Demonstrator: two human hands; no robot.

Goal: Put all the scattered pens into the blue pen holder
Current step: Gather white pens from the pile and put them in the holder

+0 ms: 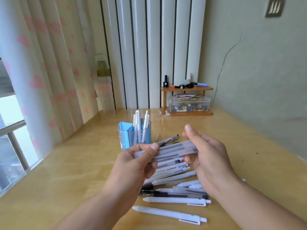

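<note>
A blue pen holder [126,135] stands on the wooden desk with several white pens [141,125] upright in it. Just in front of it I hold a bundle of frosted pens [172,151] level between both hands. My left hand [132,165] grips the bundle's left end, thumb on top. My right hand [209,156] grips its right end with curled fingers, index finger raised. Below the hands, several white and clear pens [176,200] lie scattered on the desk. A dark-tipped clear pen [171,138] lies behind the bundle.
A small wooden shelf [186,88] with bottles and a clear box of small items [188,103] stands at the back of the desk [66,171]. Curtains hang at the left, a wall runs along the right.
</note>
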